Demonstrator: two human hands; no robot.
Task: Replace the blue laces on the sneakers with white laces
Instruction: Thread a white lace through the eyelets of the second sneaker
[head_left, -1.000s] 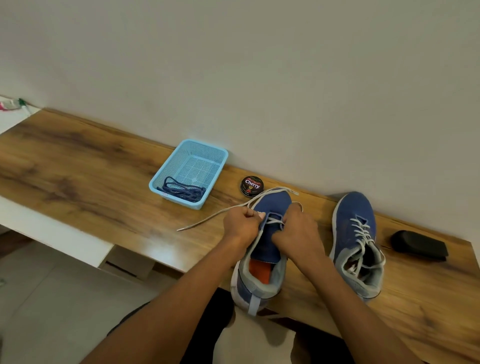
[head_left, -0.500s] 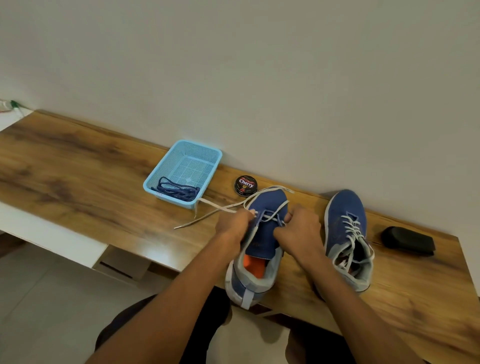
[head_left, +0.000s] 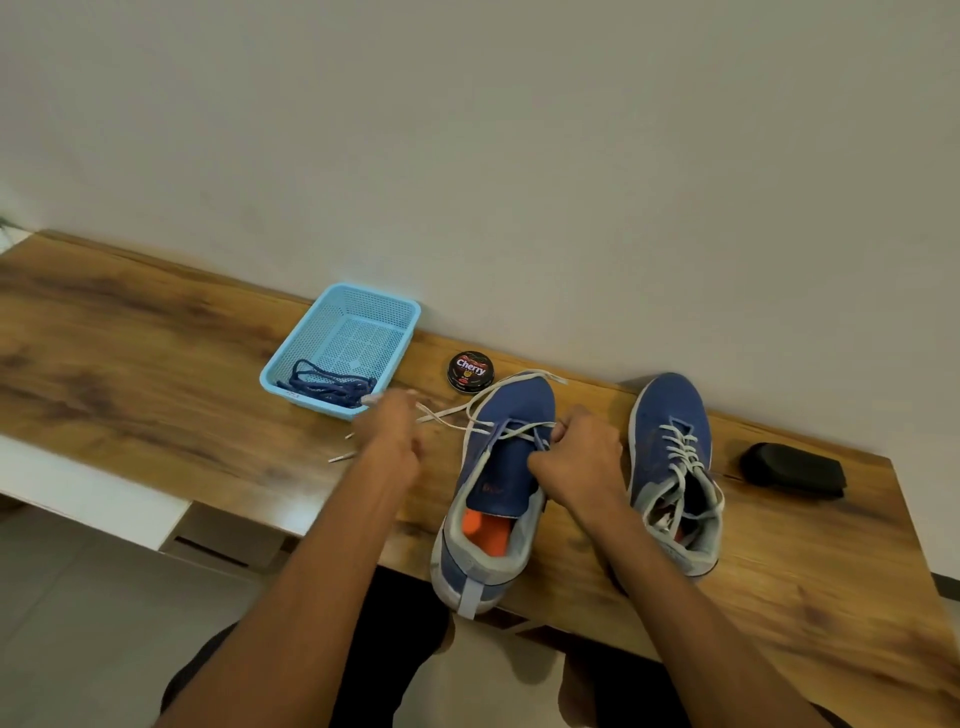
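Wood-grain desk, glossy and streaked dark, carrying everything. Lying heel toward the edge near the middle: blue fabric sneaker with grey collar and orange insole, heel overhanging the desk edge. Running through only its top eyelets: flat white lace, loose ends trailing left across the wood. Standing just right of it: second sneaker, already threaded with white. Resting in a perforated light-blue plastic basket, rectangular, near the wall: tangled dark blue laces. Sitting between basket and sneaker toe: round black polish tin. Lying far right: black oblong brush.

Left hand, blurred, fingers curled, pulling a lace end out to the left; grip grasping the lace. Right hand clenching at the eyelets, pinching the lace beside the tongue.
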